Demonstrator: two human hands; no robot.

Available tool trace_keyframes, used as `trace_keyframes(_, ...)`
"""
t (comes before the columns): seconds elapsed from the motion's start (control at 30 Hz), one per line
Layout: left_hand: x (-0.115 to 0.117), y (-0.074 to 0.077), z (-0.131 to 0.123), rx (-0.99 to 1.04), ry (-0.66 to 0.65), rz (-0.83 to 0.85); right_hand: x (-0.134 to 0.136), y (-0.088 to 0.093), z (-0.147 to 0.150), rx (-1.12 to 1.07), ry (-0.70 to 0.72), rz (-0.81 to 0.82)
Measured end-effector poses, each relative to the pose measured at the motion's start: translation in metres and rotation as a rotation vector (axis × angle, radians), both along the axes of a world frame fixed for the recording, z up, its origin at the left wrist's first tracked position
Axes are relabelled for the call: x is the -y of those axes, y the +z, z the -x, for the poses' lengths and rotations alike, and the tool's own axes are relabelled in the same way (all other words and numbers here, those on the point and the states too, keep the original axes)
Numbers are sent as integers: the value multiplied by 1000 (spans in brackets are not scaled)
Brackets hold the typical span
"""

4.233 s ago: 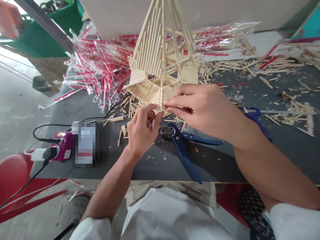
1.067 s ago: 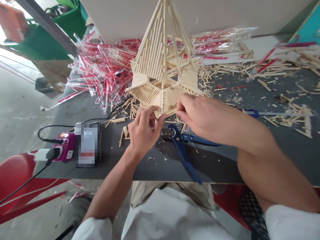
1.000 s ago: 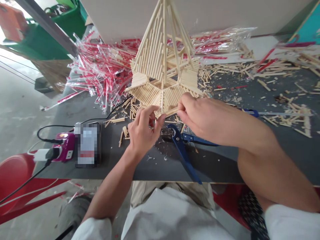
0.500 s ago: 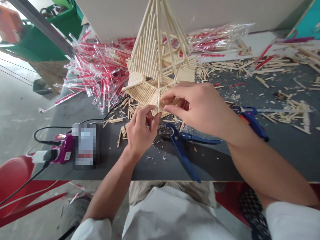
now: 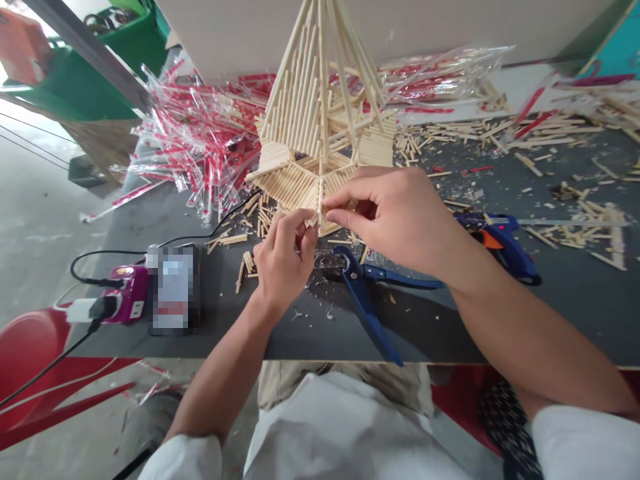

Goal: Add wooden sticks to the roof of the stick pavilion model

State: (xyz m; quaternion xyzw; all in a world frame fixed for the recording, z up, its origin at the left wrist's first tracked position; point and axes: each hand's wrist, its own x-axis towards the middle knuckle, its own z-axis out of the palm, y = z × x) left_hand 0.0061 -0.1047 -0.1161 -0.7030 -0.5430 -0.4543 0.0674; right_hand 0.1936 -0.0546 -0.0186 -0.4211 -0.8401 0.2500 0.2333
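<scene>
A tall pointed model built from pale wooden sticks rises from the dark table, with a fan-like stick base around its lower part. My right hand pinches a corner of that base, thumb and forefinger around an upright stick near the middle. My left hand is just below, its fingertips on the base's lower edge. Between the fingers, the hands and the sticks hide any small detail of the joint.
Blue-handled cutters lie under my hands, and a blue and orange glue gun lies to the right. Red-marked sticks in plastic wrappers are heaped behind. Loose stick pieces cover the dark table. A magenta charger is plugged in at left.
My right hand has moved left and up from the base's right side to the central corner stick. With my forearm shifted, the glue gun now shows at right. My left hand stays nearly in place.
</scene>
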Motion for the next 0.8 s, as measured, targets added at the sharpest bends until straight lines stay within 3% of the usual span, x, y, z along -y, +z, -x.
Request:
trace_keyframes(0.3, -1, -1, 5, -59, -38, -19, 0, 2, -2, 5, -1, -10)
trace_keyframes(0.5, 0, 1, 4, -50, -43, -5, -6, 1, -11, -49, -183, -68)
trace_keyframes(0.67, 1, 1, 5, -64, -39, 2, -11, -10, -12, -113, -132, -149)
trace_keyframes(0.8, 0, 3, 5, -71, -41, 9, -9, -11, -12, 20, -79, -153)
